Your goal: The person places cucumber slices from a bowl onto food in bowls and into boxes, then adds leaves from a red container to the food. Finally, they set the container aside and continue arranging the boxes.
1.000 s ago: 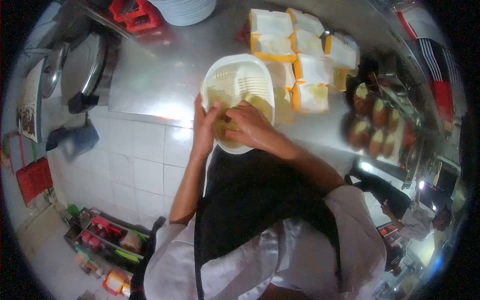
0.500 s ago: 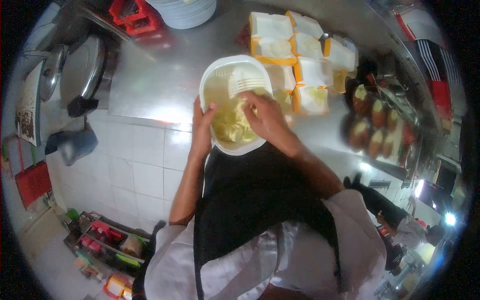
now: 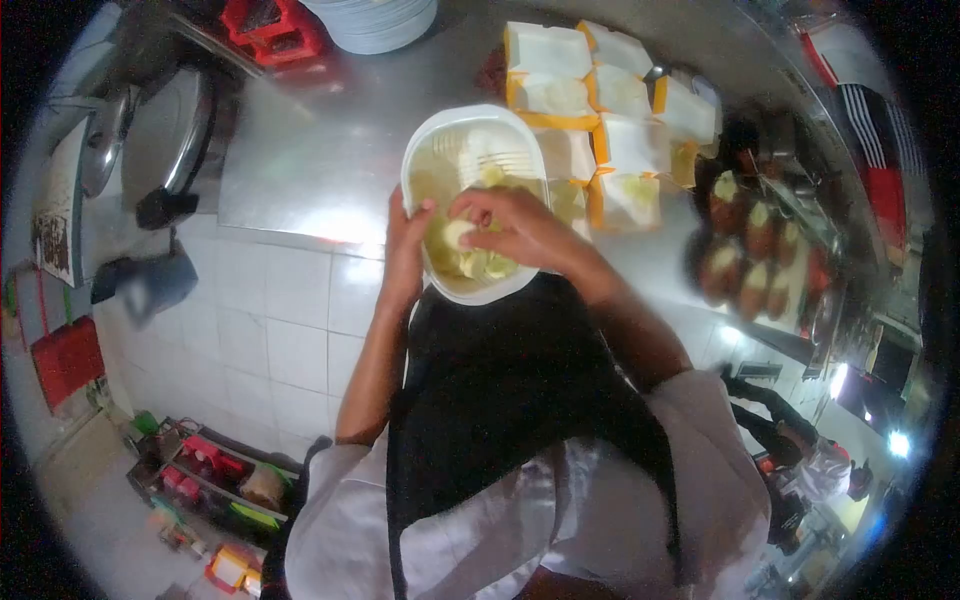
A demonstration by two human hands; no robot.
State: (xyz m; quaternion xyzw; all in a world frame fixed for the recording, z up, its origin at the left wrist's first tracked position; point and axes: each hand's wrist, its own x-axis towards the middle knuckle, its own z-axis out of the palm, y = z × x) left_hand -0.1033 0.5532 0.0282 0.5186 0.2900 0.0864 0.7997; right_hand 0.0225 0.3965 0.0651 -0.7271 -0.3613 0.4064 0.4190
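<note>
A white oval plastic tub with slotted markings inside is tilted toward me at the counter's front edge. My left hand grips its left wall, thumb hooked over the rim. Inside lie pale yellow-green pieces that look like shredded lettuce, though their kind is not certain. My right hand reaches in over the right rim, fingers curled around some of these pieces. Just beyond the tub stand several open white-and-orange cartons, a few with pale food in them.
The steel counter spans the front. A stack of plates and a red crate stand at the back. Several brown, pale-topped items, perhaps bottles, stand at right. Another person is at lower right; a lower shelf holds containers.
My right hand has moved left and its fingers have curled around pale pieces in the tub. My left hand keeps its hold. The other person at lower right has shifted.
</note>
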